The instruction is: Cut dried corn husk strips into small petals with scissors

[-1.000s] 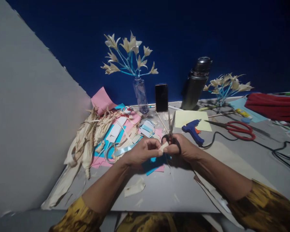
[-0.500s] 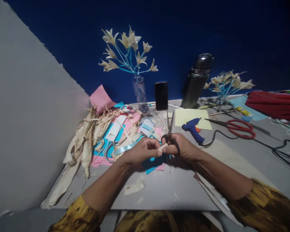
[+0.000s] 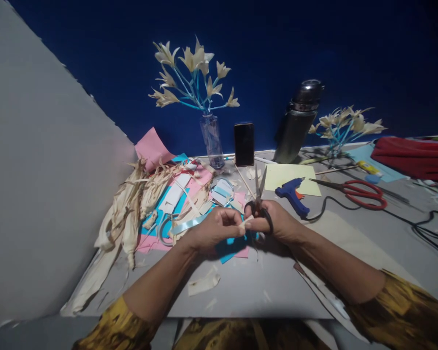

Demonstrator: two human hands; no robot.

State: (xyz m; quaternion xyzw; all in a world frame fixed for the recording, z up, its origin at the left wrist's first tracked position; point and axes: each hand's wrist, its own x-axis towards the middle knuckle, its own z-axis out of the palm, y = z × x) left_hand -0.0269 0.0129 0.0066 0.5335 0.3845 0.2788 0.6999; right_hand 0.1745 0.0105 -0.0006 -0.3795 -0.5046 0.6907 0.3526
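Note:
My left hand point(image 3: 216, 227) pinches one end of a small cream strip of corn husk point(image 3: 246, 221). The fingertips of my right hand point(image 3: 280, 222) touch the strip's other side. Hooked on that right hand are black-handled scissors point(image 3: 259, 192), their blades pointing away from me and a little apart. Beneath the hands lie blue paper point(image 3: 229, 249) and pink paper. A loose piece of husk point(image 3: 204, 283) rests on the table nearer to me.
Dried corn husks point(image 3: 127, 214) and paper scraps are heaped at left. Behind stand a vase point(image 3: 212, 141) of husk flowers, a phone point(image 3: 244, 145) and a flask point(image 3: 299, 124). At right are a blue glue gun point(image 3: 294, 194), its cord and red-handled scissors point(image 3: 365, 194).
The scissors have tilted slightly to the right, and their blades stand a little wider apart. Both hands stay nearly in place, still at the husk strip.

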